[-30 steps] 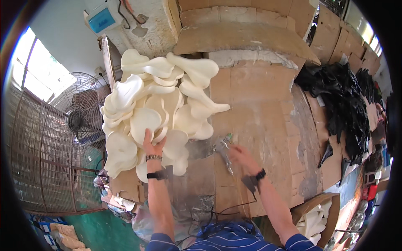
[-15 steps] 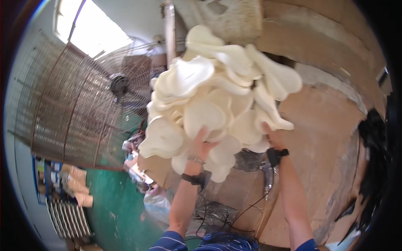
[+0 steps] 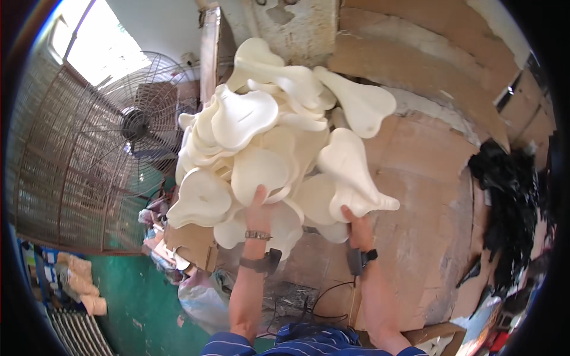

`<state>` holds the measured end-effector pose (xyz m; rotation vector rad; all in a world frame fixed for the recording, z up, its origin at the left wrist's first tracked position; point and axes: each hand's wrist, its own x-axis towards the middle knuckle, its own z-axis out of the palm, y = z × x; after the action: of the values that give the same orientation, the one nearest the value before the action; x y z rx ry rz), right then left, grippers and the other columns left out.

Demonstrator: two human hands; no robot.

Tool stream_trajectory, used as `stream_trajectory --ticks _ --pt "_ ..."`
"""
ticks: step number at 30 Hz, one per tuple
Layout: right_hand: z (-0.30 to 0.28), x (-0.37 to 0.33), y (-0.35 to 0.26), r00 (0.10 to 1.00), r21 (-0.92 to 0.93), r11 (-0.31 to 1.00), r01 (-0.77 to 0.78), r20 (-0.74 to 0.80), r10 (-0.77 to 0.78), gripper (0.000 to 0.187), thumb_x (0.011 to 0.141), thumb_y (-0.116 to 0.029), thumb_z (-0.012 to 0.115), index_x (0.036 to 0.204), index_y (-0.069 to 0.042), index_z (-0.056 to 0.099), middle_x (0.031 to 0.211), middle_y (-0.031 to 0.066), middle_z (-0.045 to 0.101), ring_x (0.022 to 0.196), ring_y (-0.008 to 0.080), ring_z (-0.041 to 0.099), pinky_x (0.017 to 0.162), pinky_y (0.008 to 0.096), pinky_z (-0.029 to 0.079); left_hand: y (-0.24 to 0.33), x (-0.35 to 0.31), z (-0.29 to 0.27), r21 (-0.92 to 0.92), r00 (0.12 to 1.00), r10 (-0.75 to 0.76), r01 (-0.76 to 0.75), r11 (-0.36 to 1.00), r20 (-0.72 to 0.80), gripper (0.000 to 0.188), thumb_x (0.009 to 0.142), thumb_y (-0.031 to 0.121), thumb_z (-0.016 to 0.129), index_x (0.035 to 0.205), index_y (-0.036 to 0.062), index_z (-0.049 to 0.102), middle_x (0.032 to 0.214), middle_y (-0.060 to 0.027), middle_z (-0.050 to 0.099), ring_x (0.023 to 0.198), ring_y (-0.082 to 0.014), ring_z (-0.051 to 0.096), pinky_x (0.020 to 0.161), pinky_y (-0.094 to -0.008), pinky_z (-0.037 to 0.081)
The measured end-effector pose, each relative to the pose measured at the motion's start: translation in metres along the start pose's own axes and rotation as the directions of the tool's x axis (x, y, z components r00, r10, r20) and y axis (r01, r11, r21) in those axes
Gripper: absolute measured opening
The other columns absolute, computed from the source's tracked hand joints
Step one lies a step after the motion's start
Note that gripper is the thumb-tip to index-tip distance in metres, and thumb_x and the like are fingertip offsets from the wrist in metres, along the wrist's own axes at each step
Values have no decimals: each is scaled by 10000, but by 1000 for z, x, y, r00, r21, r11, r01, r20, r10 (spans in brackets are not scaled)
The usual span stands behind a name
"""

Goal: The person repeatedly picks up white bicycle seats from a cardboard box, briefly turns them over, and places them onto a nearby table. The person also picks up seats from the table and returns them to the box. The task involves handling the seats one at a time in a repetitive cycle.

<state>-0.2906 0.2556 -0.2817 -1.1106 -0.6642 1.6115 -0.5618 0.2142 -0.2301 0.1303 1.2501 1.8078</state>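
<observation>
A large heap of cream, saddle-shaped foam pads (image 3: 246, 118) lies in front of me, each pad wide at one end and narrowing to a nose. My left hand (image 3: 257, 212) is closed on the near side of the heap. Its thumb presses on a rounded foam pad (image 3: 256, 169), and the other fingers are hidden. To its right, my right hand (image 3: 358, 230) grips the near edge of a foam pad (image 3: 350, 163) whose nose points right. The right thumb rests on top; the fingers underneath do not show. One more pad (image 3: 362, 104) sits at the heap's far right.
Flattened cardboard (image 3: 424, 196) covers the surface under and right of the heap. A caged fan (image 3: 135, 123) stands at the left. Black plastic (image 3: 510, 202) hangs at the right edge. Plastic bags (image 3: 205, 299) lie on the green floor (image 3: 133, 302). Dark cables (image 3: 314, 305) run near my waist.
The view has swung right, so the whole scene sits further left. The pad above my right hand has tipped nearer and lies flatter. Both hands stay at the heap's near edge.
</observation>
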Motion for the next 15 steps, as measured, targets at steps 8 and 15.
stream_trajectory --ticks 8,15 --pt "-20 -132 -17 985 -70 997 19 -167 -30 628 857 -84 809 1399 57 524 1322 169 649 1189 267 631 1032 377 486 -17 -63 -37 -20 995 -7 9 1000 97 366 971 236 735 1255 26 641 1099 -90 719 901 -205 704 677 -348 589" --pt "-54 -229 -13 961 -36 993 111 -250 -116 579 871 -3 751 1404 42 530 1353 154 638 1211 269 633 1030 394 509 2 -137 -53 455 988 3 -74 887 156 268 936 210 750 1062 -26 764 940 -73 764 808 -180 713 704 -296 537"
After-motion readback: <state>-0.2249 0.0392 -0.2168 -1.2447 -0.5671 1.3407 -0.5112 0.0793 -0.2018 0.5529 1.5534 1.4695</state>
